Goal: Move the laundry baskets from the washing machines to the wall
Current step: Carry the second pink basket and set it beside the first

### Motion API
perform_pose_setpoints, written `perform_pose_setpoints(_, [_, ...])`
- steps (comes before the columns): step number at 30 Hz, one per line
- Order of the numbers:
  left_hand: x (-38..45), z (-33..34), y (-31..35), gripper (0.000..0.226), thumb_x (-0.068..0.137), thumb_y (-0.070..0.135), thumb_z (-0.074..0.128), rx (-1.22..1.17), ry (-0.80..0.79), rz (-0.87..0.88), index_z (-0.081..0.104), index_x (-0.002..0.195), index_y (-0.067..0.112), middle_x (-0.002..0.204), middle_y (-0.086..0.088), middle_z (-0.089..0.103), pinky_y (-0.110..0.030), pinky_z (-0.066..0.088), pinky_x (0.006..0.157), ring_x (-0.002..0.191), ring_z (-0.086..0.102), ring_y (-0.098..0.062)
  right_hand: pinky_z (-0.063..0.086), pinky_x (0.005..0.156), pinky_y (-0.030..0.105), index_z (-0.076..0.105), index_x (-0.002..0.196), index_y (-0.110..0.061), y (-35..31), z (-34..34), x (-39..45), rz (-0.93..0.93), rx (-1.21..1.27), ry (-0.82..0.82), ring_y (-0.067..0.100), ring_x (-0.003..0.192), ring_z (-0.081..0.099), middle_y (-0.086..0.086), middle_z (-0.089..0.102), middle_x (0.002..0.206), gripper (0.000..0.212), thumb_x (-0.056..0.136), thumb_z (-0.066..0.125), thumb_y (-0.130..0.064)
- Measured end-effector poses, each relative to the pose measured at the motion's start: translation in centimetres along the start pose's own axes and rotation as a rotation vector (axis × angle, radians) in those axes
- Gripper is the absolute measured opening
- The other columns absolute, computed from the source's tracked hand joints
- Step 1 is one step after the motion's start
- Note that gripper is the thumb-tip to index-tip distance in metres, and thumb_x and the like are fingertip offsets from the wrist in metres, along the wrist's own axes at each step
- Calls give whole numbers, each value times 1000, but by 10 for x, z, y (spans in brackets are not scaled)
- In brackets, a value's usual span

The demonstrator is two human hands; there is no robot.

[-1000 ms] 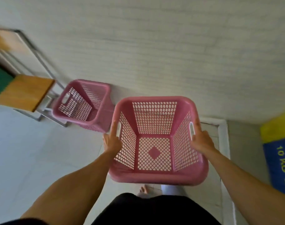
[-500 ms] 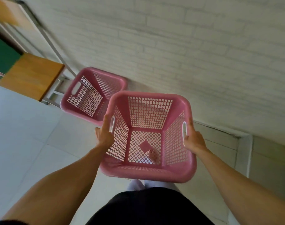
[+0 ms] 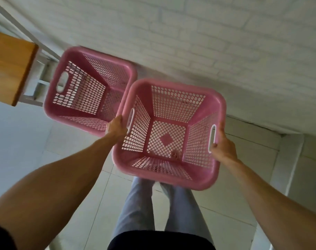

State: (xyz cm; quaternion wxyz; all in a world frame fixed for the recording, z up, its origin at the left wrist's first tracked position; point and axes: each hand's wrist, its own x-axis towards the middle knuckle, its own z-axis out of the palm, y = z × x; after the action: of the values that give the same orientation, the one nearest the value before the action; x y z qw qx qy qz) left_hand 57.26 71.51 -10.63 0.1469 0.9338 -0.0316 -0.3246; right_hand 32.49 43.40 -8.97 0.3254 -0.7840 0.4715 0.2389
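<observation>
I hold an empty pink lattice laundry basket (image 3: pixel 173 175) low in front of my legs. My left hand (image 3: pixel 116 126) grips its left handle slot and my right hand (image 3: pixel 223 145) grips the right one. A second empty pink laundry basket (image 3: pixel 76 116) stands on the floor against the white brick wall (image 3: pixel 207 42), just left of the held one. The held basket's left rim overlaps the standing basket's right side; whether they touch is unclear. My toes show through the held basket's mesh bottom.
A wooden-topped bench with a white metal frame (image 3: pixel 9 67) stands left of the standing basket. A raised white-tiled kerb (image 3: pixel 286 159) runs along the floor at the right. Pale floor tiles (image 3: pixel 27 141) spread out to the left.
The held basket has come lower and closer to the wall, alongside the standing basket. The view has tilted further down, so my legs now show.
</observation>
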Motion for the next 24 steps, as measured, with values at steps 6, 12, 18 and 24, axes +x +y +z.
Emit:
perform_pose_setpoints(6, [73,33,13,33,79,3,54,45,17,58,58,108,17,85,-10,66,-43,59,77,79,65,-30,52,36,27,-18,152,-55,3,31,55,42,52,24,21,48,67,5,58,71,103,98,52,-1])
perform_pose_setpoints(12, [113,68,13,48,85,7,56,101,111,147,49,133,10,102,-14,70,-49,56,86,91,67,-37,50,40,24,-12,157,-45,12,63,88,47,90,69,15,48,61,2,57,66,93,101,53,-10])
perform_pose_setpoints(18, [123,76,-4,59,82,6,56,79,181,150,38,137,13,112,-15,65,-51,57,82,96,64,-38,44,39,21,-8,160,-40,6,83,100,-9,109,154,10,46,57,4,62,68,91,100,54,-13])
perform_pose_setpoints(24, [122,73,-13,56,83,4,58,49,208,109,45,135,20,112,-11,70,-54,57,84,93,69,-34,49,41,27,-13,159,-39,2,87,107,-13,76,125,14,50,60,7,63,75,96,99,56,-10])
